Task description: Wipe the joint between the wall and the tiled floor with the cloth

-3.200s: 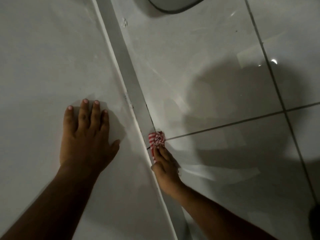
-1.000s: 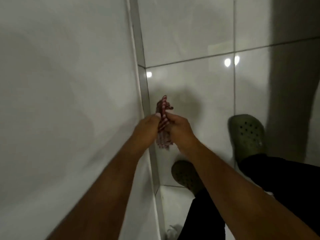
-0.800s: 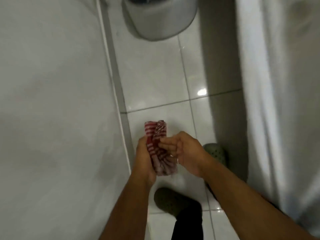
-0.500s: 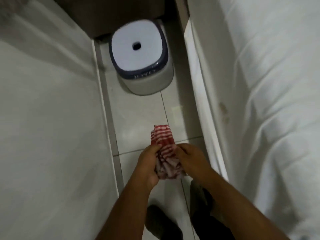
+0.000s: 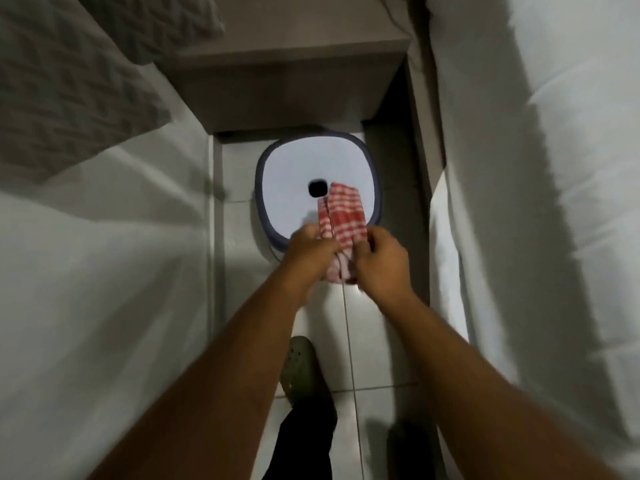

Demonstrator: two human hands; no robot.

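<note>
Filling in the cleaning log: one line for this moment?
posture: standing | left hand: gripping red-and-white checked cloth | right hand: gripping same cloth | cloth: off tiled floor | wiping: not happening

Dim, flat indoor light filled the frame, with no lamp in view. The brightest patch was the white top of the stool (image 5: 317,188) just above centre, which looked nearly blown out. Heavy shadow lay over the dark cabinet (image 5: 284,84) at 12 o'clock and along the edge of the white bedding (image 5: 554,202) at 3 o'clock. The tiled floor (image 5: 374,341) gave back a dull sheen toward 6 o'clock. Motion blur softened both hands and the checked cloth (image 5: 344,216) at centre. Wide-angle distortion bent the wall (image 5: 104,271) at 9 o'clock and stretched the forearms toward the lower corners.
</note>
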